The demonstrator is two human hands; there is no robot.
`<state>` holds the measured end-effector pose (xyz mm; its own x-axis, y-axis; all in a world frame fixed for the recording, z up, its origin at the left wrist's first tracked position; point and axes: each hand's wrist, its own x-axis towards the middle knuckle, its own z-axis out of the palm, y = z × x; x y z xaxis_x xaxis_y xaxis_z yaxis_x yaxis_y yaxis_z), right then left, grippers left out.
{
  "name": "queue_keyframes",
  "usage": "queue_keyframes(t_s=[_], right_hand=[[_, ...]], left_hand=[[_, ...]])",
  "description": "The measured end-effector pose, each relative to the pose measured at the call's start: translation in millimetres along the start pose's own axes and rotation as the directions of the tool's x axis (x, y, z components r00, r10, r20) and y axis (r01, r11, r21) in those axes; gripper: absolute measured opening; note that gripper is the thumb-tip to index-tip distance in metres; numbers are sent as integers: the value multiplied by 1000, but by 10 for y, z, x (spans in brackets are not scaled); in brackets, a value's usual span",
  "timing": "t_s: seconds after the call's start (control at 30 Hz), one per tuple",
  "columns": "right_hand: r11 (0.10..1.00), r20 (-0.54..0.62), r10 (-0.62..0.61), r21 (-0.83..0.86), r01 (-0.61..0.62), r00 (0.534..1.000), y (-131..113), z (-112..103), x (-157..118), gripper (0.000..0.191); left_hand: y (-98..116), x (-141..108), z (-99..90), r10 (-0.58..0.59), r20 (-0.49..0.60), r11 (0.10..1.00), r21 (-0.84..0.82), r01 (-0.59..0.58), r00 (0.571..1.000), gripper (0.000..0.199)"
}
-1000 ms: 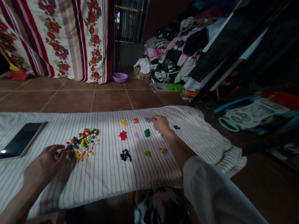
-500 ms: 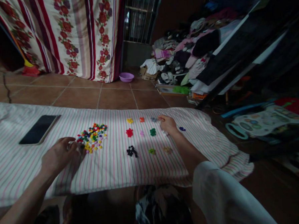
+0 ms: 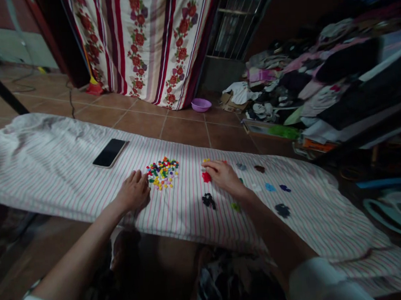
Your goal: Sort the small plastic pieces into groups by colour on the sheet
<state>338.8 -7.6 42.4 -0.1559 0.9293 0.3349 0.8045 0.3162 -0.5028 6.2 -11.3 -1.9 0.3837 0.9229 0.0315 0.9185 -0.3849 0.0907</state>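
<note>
On the striped cloth lies a mixed pile of small coloured pieces, with my left hand at its left edge. That hand rests palm down, fingers bent loosely onto the cloth, and nothing shows in it. My right hand hovers over the sorted clusters, fingers stretched leftward and nothing visible in them. Beneath its fingertips are red pieces and, just behind, yellow pieces. Black pieces lie nearer me. Partly covered by my right hand and forearm are the green, white and lime pieces.
Grey, brown, light blue, dark blue and dark grey pieces lie to the right. A phone is left of the pile. Beyond are a purple basin and a clothes heap.
My right hand has moved left from the grey pieces to above the red and yellow ones. My left hand has settled flatter beside the pile. The view has turned left.
</note>
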Motion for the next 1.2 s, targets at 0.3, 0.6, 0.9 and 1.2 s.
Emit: queue_keyframes(t_s=[0.3, 0.6, 0.9, 1.2], right_hand=[[984, 261, -177, 20, 179, 949, -711, 648, 244, 31], [972, 406, -69, -180, 154, 911, -1154, 1040, 606, 33], [979, 440, -104, -112, 170, 892, -1229, 1194, 670, 26], [976, 453, -78, -146, 160, 888, -1236, 1180, 676, 25]], left_hand=[[25, -73, -222, -15, 212, 1000, -6, 17, 977, 47], [71, -115, -404, -12, 306, 998, -55, 30, 952, 50], [29, -142, -376, 40, 255, 998, -61, -25, 966, 48], [5, -139, -354, 60, 229, 992, -125, -32, 972, 47]])
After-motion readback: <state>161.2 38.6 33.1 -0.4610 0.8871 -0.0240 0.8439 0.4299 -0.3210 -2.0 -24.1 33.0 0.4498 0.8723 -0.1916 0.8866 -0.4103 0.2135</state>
